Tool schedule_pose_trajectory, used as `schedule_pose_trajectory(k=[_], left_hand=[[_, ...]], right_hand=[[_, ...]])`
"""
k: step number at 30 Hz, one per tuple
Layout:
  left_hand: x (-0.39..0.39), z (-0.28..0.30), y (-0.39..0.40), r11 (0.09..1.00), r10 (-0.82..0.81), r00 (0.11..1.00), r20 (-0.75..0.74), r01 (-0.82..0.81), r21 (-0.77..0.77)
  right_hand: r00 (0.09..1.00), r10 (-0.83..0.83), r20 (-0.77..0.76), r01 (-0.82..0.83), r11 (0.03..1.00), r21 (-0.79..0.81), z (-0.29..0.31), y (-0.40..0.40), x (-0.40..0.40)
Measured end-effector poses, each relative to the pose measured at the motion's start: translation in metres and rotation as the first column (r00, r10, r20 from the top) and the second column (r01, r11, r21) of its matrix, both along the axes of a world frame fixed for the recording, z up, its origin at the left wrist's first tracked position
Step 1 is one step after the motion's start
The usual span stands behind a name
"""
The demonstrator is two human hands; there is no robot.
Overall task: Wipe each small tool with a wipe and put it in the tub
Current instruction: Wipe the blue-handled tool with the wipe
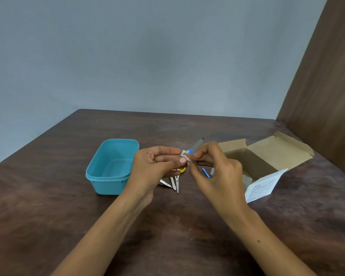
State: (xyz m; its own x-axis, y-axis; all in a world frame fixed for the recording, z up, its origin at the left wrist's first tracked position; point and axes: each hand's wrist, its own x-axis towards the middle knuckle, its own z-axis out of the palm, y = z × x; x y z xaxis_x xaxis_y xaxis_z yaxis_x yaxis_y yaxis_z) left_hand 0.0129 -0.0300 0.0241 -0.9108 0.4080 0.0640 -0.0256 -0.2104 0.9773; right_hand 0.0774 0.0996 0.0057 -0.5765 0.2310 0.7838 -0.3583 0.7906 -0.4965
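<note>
Head cam view: both my hands are up over the dark wood surface [48,206]. My right hand [217,172] pinches a nail file [197,144] near its blue end, blade pointing up and away. My left hand [155,164] pinches a little white wipe [184,155] right against that blue end. The teal tub [100,176] sits open just left of my left hand, looks like nothing's in it. Below my hands on the surface lie small scissors with yellow handles [177,181], a couple of metal tools [165,183] and a small blue tool [206,173]. An opened cardboard box [267,156] sits to the right.
</note>
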Motion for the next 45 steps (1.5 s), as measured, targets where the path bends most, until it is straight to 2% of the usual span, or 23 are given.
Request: schedule_pose_trajectory(k=[5, 10, 15, 24, 28, 33, 41, 45], left_hand=[[0.001, 0.003, -0.002, 0.997, -0.039, 0.999, 0.033, 0.041, -0.068], [0.000, 0.007, -0.006, 0.994, -0.074, 0.995, 0.067, 0.079, -0.074], [-0.001, 0.010, -0.008, 0.990, -0.099, 0.995, 0.020, 0.101, -0.100], [-0.001, 0.008, -0.007, 0.990, -0.053, 0.998, -0.042, 0.047, -0.136], [-0.004, 0.007, -0.007, 0.996, -0.038, 0.999, -0.031, 0.035, -0.084], [-0.002, 0.006, -0.005, 0.995, -0.070, 0.996, -0.057, 0.066, -0.069], [0.001, 0.004, -0.004, 0.991, -0.134, 0.990, -0.041, 0.134, 0.010], [0.001, 0.002, -0.003, 0.990, -0.130, 0.991, -0.033, 0.131, 0.045]], right_hand=[[0.999, -0.029, 0.033, 0.028, 0.999, 0.024, -0.001, 0.006, -0.001], [0.999, -0.035, 0.033, 0.031, 0.993, 0.118, 0.002, 0.005, 0.001], [0.999, -0.035, 0.004, 0.034, 0.981, 0.194, 0.005, 0.011, 0.002], [0.992, 0.045, 0.118, -0.072, 0.969, 0.235, 0.005, 0.011, 0.002], [0.991, 0.094, 0.091, -0.108, 0.981, 0.162, 0.010, 0.013, 0.004], [0.996, 0.088, -0.028, -0.084, 0.991, 0.101, 0.011, 0.018, 0.002], [0.998, 0.035, -0.060, -0.036, 0.999, -0.017, 0.008, 0.013, 0.002], [0.996, 0.056, -0.064, -0.057, 0.998, -0.010, 0.007, 0.008, 0.003]])
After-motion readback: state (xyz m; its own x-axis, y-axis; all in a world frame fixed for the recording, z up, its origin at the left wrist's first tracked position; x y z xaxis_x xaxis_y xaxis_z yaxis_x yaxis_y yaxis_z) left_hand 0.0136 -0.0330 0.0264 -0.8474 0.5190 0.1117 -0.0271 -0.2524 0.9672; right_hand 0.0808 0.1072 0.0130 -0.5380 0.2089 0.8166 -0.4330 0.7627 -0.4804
